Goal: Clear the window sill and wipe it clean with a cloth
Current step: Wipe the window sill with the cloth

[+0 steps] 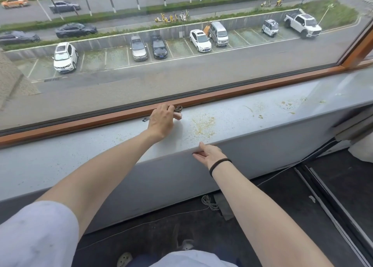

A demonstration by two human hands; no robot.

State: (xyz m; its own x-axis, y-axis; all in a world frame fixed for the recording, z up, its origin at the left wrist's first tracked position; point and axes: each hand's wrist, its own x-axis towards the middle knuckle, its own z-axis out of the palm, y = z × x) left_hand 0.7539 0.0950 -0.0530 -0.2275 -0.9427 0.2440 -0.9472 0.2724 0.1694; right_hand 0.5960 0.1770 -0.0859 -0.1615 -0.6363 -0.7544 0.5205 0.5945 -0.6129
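**Getting the cord off the sill first**

The person's left hand [161, 121] is curling its fingers on a braided cord [178, 108] lying at the window sill's [80, 151] back edge. The right hand [210, 154] is bracing on the front edge, fingers straight. They're probably better off gathering both loose ends, avoiding the yellowish crumbs [202, 124] just beside.

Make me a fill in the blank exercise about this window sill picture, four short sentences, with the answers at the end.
1. The ___ hand grips the braided cord by the window frame.
2. The right hand rests on the window sill's ___ edge.
3. A black band circles the ___ wrist.
4. Yellowish stains mark the sill just ___ of the left hand.
Missing words: left; front; right; right.
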